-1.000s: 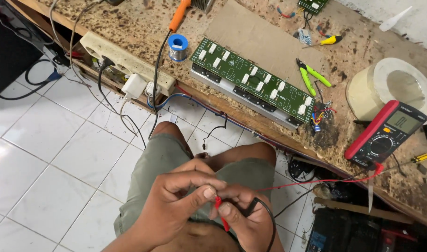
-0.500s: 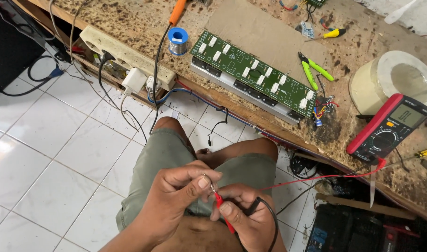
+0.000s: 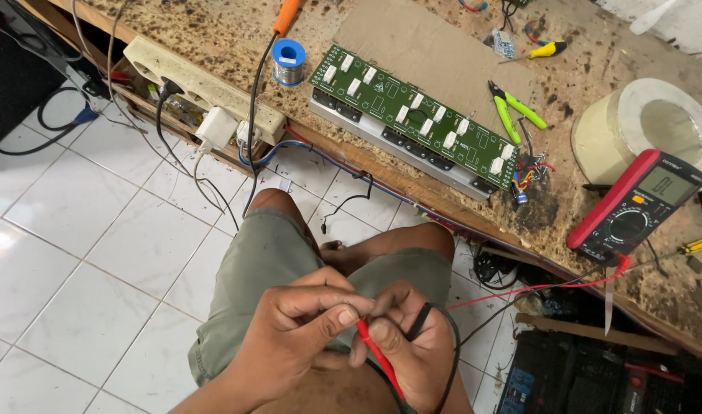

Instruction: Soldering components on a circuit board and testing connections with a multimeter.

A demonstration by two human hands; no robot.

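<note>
Above and ahead of my hands runs the table (image 3: 443,46), stained and cluttered; on it, up and right of both hands, lies the long green circuit board (image 3: 416,126), its length slanting down to the right. Farther right sit a big roll of tape (image 3: 646,130) and the red meter (image 3: 636,208), whose red lead (image 3: 535,287) trails down toward my right hand. Up and left of my hands is a white power strip (image 3: 201,88).

Over my lap, my left hand (image 3: 289,337) is curled, thumb and forefinger pinched on something too small to make out. My right hand (image 3: 412,345), touching it, is closed round the red probe (image 3: 378,354), with a black lead (image 3: 420,322) looped over its fingers. The probe's length runs from lower right up-left, its tip meeting the left thumb, so the right hand steers it.
</note>
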